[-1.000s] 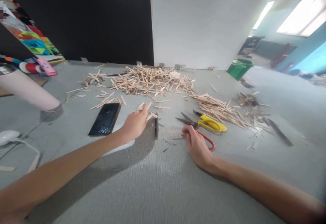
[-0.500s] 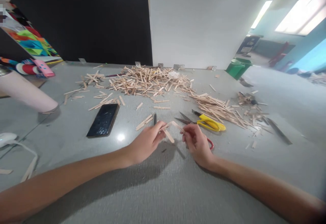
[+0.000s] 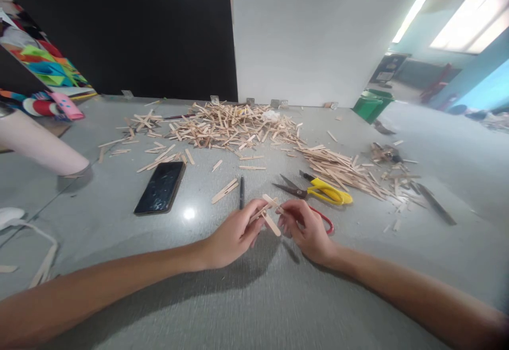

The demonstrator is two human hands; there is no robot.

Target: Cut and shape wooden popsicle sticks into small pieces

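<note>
Between finger and thumb, my left hand (image 3: 234,233) pinches a few wooden craft sticks (image 3: 272,225) that cross each other, one pointing down toward me. My right hand (image 3: 304,228) is closed on the end of another craft stick (image 3: 271,200), which lies against the crossed ones. Whether the sticks are joined I cannot tell. Just beyond my right hand lie scissors (image 3: 328,191) with yellow handles, blades pointing left. A red handle loop (image 3: 328,224) shows partly behind the same hand. Past my left fingertips is a dark pen (image 3: 242,191), beside a couple of loose sticks (image 3: 225,191).
A large heap of craft sticks (image 3: 226,127) spreads along the back, with a second pile (image 3: 342,169) to its right. A phone (image 3: 160,188) lies at left, near a pinkish cylinder (image 3: 43,146). A metal blade (image 3: 436,204) rests far right; a green bin (image 3: 371,106) stands behind.
Both hands have come closer together, the left moving right and slightly down with its sticks. The right hand's stick now meets the crossed sticks in a different position.
</note>
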